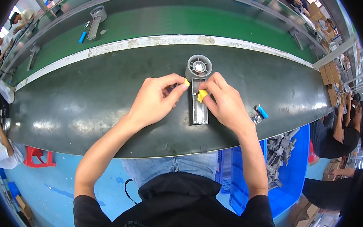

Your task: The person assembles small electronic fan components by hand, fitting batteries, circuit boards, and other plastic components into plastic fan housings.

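A grey fan housing with a round vaned head (199,67) and a long open handle (200,112) lies on the dark green worktable in front of me. At the left of the handle's upper end, my left hand (154,98) has thumb and forefinger pinched together, a bit of yellow (186,82) at their tips. My right hand (228,103) is closed in a pinch over the handle's right side, with a yellow piece (202,95) at its fingertips. Whether these yellow pieces are finger covers or held scraps I cannot tell. Fingers hide part of the open channel.
A blue cylindrical cell with a small circuit board (257,118) lies right of my right hand. Beyond the white ledge, a green belt (162,18) carries another grey fan housing (94,27) and blue cell (82,37). A blue crate (297,162) of grey parts stands below right. Other people work at both sides.
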{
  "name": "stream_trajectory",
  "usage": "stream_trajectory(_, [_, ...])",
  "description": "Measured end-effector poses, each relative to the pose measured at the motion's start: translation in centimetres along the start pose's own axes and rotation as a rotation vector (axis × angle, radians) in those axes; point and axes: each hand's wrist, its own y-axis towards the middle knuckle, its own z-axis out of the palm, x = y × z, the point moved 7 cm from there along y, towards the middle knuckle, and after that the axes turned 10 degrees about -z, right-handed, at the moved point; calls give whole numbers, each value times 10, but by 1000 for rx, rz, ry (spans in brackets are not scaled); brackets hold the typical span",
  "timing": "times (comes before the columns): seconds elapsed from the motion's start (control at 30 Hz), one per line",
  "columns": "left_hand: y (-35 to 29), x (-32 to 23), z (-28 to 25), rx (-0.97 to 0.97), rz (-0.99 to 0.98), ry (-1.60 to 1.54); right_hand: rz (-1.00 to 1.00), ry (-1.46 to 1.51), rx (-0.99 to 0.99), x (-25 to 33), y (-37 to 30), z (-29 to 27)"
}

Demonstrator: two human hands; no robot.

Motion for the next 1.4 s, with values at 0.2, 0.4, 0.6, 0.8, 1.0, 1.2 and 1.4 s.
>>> stream_trajectory(0.2, [-2, -25, 7, -119, 287, 447, 62, 201, -34, -6, -1, -3])
stream_trajectory(0.4, [3, -19, 3, -172, 258, 341, -75, -89, 147, -4, 4, 10])
stream_trajectory(0.6, [12, -14, 13, -41, 79, 242, 0, 119, -73, -13, -1, 1])
stream_trajectory(0.8, [13, -6, 11, -46, 84, 129, -1, 141, -159, -2, -3, 7])
stream_trajectory(1.0, [-17, -33, 18, -364, 686, 712, 106, 271, -398, -6, -10, 10])
stream_trajectory(1.2, [-22, -30, 20, -461, 681, 674, 117, 409, -389, -15, -12, 16])
stream_trajectory(1.4, [-7, -11, 21, -250, 368, 307, 43, 248, -403, -12, -16, 12])
